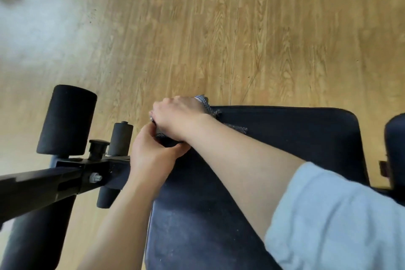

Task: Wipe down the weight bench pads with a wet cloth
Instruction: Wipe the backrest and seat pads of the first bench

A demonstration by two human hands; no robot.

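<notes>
Light: bright, even, daylight-like.
Glare: pale washed-out patch on wooden floor [32,22], upper left.
Shadows: soft, faint.
Focus: overall slightly soft; upper-left corner blurred.
Distortion: wide-angle stretch at edges; light blue sleeve [341,221] looms large.

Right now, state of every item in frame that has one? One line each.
right hand: closed on the cloth, pressing it at the seat pad's far corner
left hand: gripping the seat pad's front edge, touching the right hand
cloth: bunched, mostly hidden under the right hand
seat pad: dusty near the camera
foam roller: bare, untouched
frame bolt: seated in the frame
</notes>
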